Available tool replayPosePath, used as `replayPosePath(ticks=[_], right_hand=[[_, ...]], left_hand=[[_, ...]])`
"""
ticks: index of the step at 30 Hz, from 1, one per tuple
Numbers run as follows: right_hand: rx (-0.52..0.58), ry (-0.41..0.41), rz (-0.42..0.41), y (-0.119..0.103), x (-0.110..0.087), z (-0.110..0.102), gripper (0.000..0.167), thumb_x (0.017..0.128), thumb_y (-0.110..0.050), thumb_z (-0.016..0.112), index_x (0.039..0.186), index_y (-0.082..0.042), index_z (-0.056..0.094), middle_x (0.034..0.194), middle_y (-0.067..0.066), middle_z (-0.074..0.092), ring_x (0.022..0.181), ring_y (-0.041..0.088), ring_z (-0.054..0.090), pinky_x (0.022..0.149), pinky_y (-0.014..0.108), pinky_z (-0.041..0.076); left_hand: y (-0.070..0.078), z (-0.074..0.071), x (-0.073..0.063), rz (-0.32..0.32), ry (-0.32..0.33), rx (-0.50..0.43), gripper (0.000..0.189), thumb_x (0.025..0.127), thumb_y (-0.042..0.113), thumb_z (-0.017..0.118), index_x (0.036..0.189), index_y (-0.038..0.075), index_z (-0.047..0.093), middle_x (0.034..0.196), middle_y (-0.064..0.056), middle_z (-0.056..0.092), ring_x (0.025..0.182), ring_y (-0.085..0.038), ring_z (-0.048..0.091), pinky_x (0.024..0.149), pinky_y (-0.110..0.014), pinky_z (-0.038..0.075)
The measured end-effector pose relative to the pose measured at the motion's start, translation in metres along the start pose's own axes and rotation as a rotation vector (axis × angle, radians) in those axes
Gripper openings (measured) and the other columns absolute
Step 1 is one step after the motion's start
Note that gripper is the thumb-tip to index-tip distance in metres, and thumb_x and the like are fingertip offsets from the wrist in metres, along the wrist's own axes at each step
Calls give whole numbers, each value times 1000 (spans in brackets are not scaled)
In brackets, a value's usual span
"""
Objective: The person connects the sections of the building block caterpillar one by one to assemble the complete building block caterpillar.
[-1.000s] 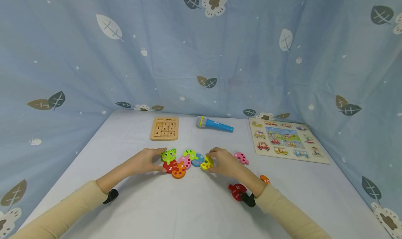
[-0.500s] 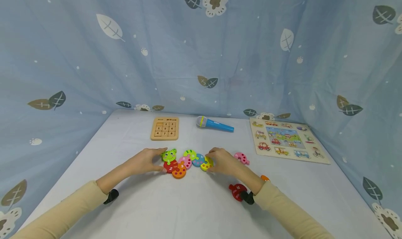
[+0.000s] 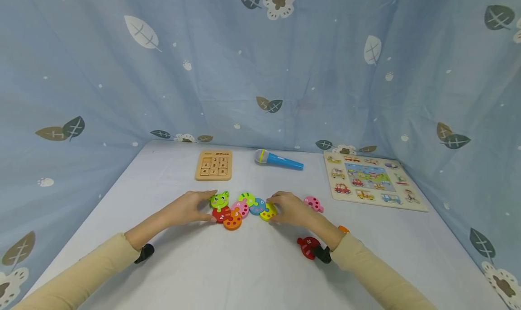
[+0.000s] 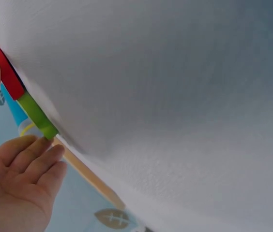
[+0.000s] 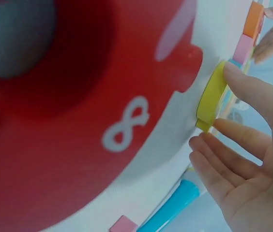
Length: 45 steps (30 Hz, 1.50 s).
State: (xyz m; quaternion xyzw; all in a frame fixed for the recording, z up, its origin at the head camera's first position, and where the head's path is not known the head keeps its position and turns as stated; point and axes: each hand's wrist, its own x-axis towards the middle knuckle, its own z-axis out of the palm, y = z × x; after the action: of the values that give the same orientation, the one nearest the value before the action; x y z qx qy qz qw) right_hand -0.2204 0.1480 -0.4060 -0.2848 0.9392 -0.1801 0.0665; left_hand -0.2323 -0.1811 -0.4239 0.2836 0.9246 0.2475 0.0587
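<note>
A caterpillar number puzzle [image 3: 240,208] of linked colored pieces lies on the white tabletop. At its left end, my left hand [image 3: 188,208] holds it with the thumb against the red 2 piece [image 4: 7,75] and fingertips at the green head piece [image 4: 37,115]. My right hand [image 3: 290,209] pinches the yellow end piece [image 5: 210,96] between thumb and index finger, the other fingers extended. The yellow piece sits beside the blue one [image 3: 258,206]; whether they interlock is hard to tell. Under the right wrist, the red 8 piece [image 3: 308,247] lies loose.
A pink piece [image 3: 313,203] and a partly hidden orange piece [image 3: 343,229] lie by the right forearm. Farther back are a wooden number slide puzzle [image 3: 213,165], a blue toy microphone [image 3: 281,160] and a vehicle picture board [image 3: 374,181]. A patterned curtain [image 3: 260,65] hangs behind.
Both hands and the puzzle pieces stay nearly in place. The right forearm covers more of the orange piece than a second ago. The view shifts very slightly.
</note>
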Motion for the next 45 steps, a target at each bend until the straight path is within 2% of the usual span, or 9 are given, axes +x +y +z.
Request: replayPosePath(ticks=[7, 15, 22, 30, 35, 40, 45], right_hand=[[69, 19, -16, -1, -16, -9, 51, 81, -19, 80, 124, 0, 63, 124, 14, 62, 117, 30, 56, 96, 42, 50], [62, 26, 18, -1, -42, -15, 54, 81, -23, 79, 130, -6, 61, 129, 10, 60, 122, 29, 53, 97, 44, 49], [65, 15, -7, 6, -63, -16, 52, 81, -23, 79, 128, -5, 62, 126, 8, 61, 119, 28, 54, 95, 44, 50], [68, -28, -37, 21, -88, -15, 50, 80, -23, 80, 124, -4, 65, 121, 7, 64, 114, 26, 58, 91, 41, 53], [68, -71, -19, 30, -105, -18, 49, 81, -26, 79, 125, -8, 65, 122, 3, 64, 114, 23, 58, 91, 41, 53], [98, -90, -33, 39, -117, -23, 48, 80, -19, 79, 125, -10, 65, 123, 0, 63, 115, 22, 58, 92, 43, 52], [146, -107, -49, 48, -124, -22, 48, 79, -13, 80, 125, -9, 65, 122, -1, 65, 112, 20, 59, 90, 39, 54]], left_hand=[[7, 2, -1, -10, 25, 0, 90, 71, 45, 82, 139, -1, 48, 142, -20, 46, 132, -38, 42, 108, -51, 35], [15, 5, -4, 12, 53, 12, 89, 72, 44, 82, 139, -3, 47, 142, -22, 45, 133, -38, 40, 107, -51, 35], [19, 8, -5, 6, 83, 20, 89, 71, 44, 83, 137, -4, 49, 141, -21, 47, 132, -39, 41, 106, -52, 37], [23, 8, -4, -14, 71, 43, 89, 71, 47, 83, 137, -2, 50, 140, -20, 49, 131, -39, 42, 105, -53, 37], [24, 8, -2, -21, 56, 46, 90, 70, 47, 83, 137, -2, 50, 141, -20, 48, 132, -39, 42, 106, -53, 37], [23, 8, 0, -20, 54, 48, 91, 69, 48, 83, 137, -3, 50, 141, -20, 47, 132, -39, 41, 106, -53, 37], [21, 8, 1, -23, 49, 44, 95, 68, 51, 82, 138, -4, 49, 141, -20, 47, 132, -39, 41, 106, -52, 37]])
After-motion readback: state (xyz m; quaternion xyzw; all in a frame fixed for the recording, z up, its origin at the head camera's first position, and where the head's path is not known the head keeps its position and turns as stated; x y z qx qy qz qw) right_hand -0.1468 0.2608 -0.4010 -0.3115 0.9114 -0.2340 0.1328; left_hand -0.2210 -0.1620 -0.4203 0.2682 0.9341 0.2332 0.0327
